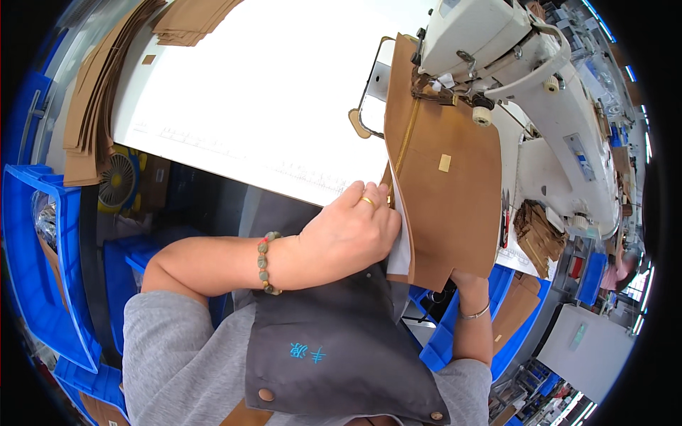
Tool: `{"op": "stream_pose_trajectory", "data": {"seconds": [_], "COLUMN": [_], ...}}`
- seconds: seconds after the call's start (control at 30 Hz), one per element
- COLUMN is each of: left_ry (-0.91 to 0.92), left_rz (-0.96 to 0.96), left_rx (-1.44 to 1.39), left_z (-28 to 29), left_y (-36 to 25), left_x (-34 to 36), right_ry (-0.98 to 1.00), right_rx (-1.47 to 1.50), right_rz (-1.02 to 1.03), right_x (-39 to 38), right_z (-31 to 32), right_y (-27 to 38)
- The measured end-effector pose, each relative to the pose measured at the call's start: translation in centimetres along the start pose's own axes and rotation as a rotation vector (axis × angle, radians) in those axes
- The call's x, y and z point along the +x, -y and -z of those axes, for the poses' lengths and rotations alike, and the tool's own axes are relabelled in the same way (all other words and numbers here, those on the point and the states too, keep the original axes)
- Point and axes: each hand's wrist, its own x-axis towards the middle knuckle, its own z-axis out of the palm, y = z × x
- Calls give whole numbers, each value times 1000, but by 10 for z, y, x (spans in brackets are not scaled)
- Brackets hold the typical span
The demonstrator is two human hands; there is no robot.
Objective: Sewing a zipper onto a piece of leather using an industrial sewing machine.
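Observation:
A brown leather-like panel (455,206) lies under the head of a white sewing machine (483,42), its near end hanging past the table edge. Along its left side runs a gold-toothed zipper (406,138), which leads up to the needle area. My left hand (359,227) has its fingers bent and pinched on the zipper and the panel's left edge. White lining shows beside that hand where the edge lifts. My right hand (467,280) reaches beneath the panel's near right corner; its fingers are hidden there. A small pale patch (445,163) sits on the panel.
Stacks of brown pieces (96,106) hang over the white table's (263,92) left edge. Red-handled snips (505,220) and a bundle of brown scraps (538,231) lie right of the panel. Blue bins (53,270) stand at left, and another blue bin (444,341) is below my right arm.

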Motion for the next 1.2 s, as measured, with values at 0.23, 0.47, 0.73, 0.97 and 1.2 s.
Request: {"op": "stream_pose_trajectory", "data": {"seconds": [0.23,0.47,0.73,0.97,1.2], "left_ry": [-6,13,0,-4,-29], "left_rz": [-46,-35,-31,-25,-9], "left_rx": [22,14,-21,-38,-136], "left_z": [1,2,0,-2,-10], "left_y": [3,4,4,3,3], "left_x": [-4,-4,-6,-7,-25], "right_ry": [-359,-607,-711,-860,-1101], "right_rx": [-513,-927,-1128,-1307,-1405], "right_rz": [198,286,317,379,822], "right_x": [35,86,102,101,45], "right_z": [-22,-27,-27,-15,-50], "right_y": [35,64,73,93,61]}}
